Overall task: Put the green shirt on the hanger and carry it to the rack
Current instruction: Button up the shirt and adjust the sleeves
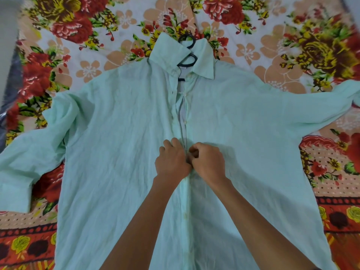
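Two hands at mid-placket of green shirt [120, 133], spread flat on bed [292, 55]: left hand [171, 160] pinching one edge, right hand [208, 162] gripping other, apparently buttoning; hanger [188, 42] hook out past collar.

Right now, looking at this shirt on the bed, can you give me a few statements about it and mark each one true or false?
1. The green shirt lies spread flat, front side up, on a flowered bedsheet. True.
2. The black hanger lies beside the shirt, not in it. False: its hook sticks out at the collar, so it is inside the shirt.
3. Both hands, the left hand and the right hand, meet at the front opening, about halfway down. True.
4. The shirt is closed all the way up to the collar. False: above the hands the front is open.
5. One sleeve is rolled into a ball on the chest. False: both sleeves lie spread out to the sides.
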